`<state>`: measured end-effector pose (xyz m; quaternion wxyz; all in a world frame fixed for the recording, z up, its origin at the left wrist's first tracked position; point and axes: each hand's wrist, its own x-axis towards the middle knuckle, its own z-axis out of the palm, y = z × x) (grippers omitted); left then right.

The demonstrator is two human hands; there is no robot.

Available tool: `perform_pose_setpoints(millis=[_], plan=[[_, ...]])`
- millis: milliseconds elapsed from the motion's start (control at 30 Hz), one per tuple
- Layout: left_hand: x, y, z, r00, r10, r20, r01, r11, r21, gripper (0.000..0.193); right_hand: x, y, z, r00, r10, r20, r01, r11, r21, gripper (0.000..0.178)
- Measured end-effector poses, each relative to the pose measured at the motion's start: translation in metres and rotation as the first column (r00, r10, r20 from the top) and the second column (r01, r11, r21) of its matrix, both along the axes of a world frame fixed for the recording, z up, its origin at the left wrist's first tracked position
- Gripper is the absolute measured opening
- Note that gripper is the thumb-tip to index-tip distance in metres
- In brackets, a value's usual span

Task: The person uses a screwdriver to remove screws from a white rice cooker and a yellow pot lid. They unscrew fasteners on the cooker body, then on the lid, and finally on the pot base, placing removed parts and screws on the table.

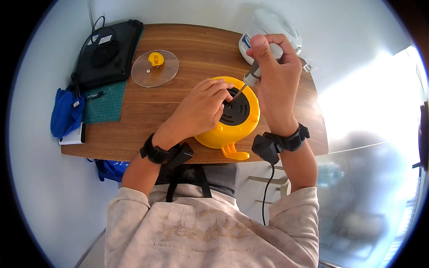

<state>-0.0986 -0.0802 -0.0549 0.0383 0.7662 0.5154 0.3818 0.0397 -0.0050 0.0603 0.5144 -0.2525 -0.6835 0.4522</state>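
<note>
A round yellow electric pot (213, 139) lies upside down near the table's front edge, its black slotted base (241, 108) facing up. My right hand (280, 80) is closed around the grey-and-white handle of a screwdriver (252, 77). The screwdriver slants down to the left, its tip at the middle of the base. My left hand (200, 107) presses on the pot's left side, fingers bent together and reaching over the base beside the tip. Its thumb and whatever may be between the fingertips are hidden. A yellow handle (235, 152) sticks out toward me.
A clear round lid (142, 77) lies behind left, with a yellow knob (156, 59) and small parts on it. Farther left are a black flat device (107, 56), a green cutting mat (107, 105) and a blue pouch (66, 111). A white appliance (272, 27) stands behind my right hand.
</note>
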Motion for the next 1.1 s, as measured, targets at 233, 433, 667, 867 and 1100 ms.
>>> perform_pose_setpoints(millis=[233,433,667,867,1100], plan=[[0.002,0.003,-0.005,1.000,-0.009,-0.014,0.010,0.997,0.079,0.019,-0.004,-0.009,-0.010,0.994,0.014,-0.106,-0.007,0.998,0.064,0.023],[0.001,0.001,-0.003,0.999,-0.011,-0.035,0.014,0.997,0.070,0.019,-0.004,-0.005,-0.015,0.968,0.104,-0.230,-0.104,0.994,0.012,0.029],[0.002,0.000,-0.001,0.997,0.001,-0.078,0.005,0.997,0.073,0.016,-0.002,0.004,-0.026,0.934,0.188,-0.304,-0.159,0.980,0.117,0.029],[0.001,-0.001,0.000,0.997,0.011,-0.079,-0.007,0.998,0.057,0.015,0.002,-0.001,-0.018,0.996,-0.004,-0.091,0.024,0.976,0.216,0.041],[0.000,0.000,-0.001,0.999,-0.001,-0.040,0.003,1.000,0.030,0.013,0.005,-0.008,-0.001,0.959,-0.239,0.152,0.156,0.894,0.420,0.055]])
